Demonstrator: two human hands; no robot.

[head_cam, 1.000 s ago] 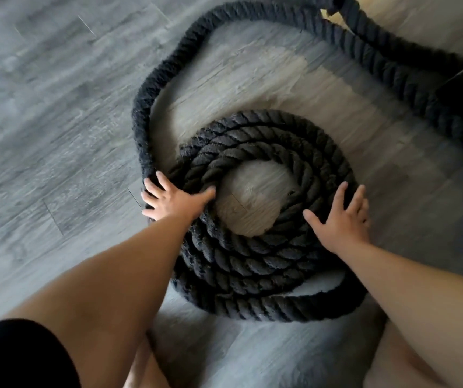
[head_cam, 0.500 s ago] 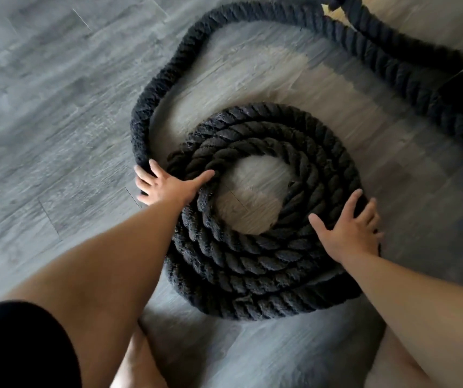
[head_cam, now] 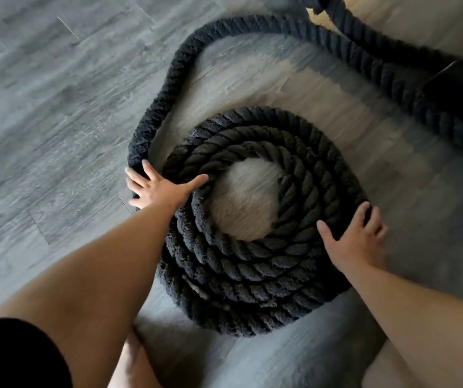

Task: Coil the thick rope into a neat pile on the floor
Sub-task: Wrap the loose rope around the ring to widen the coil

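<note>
A thick black twisted rope lies coiled in several rings on the grey wood floor, with a bare patch of floor in the coil's middle. A loose length of rope curves from the coil's left side up and across to the top right. My left hand lies flat on the coil's left edge, fingers spread, thumb on an inner ring, fingertips against the loose length. My right hand presses flat on the coil's right edge with straight fingers.
A second stretch of rope runs diagonally across the top right corner. My knees show at the bottom edge, close to the coil's near side. Grey floor lies to the left.
The coil has turned and tightened a little. My left hand slid outward along the left edge; my right hand slid down and right along the outer ring.
</note>
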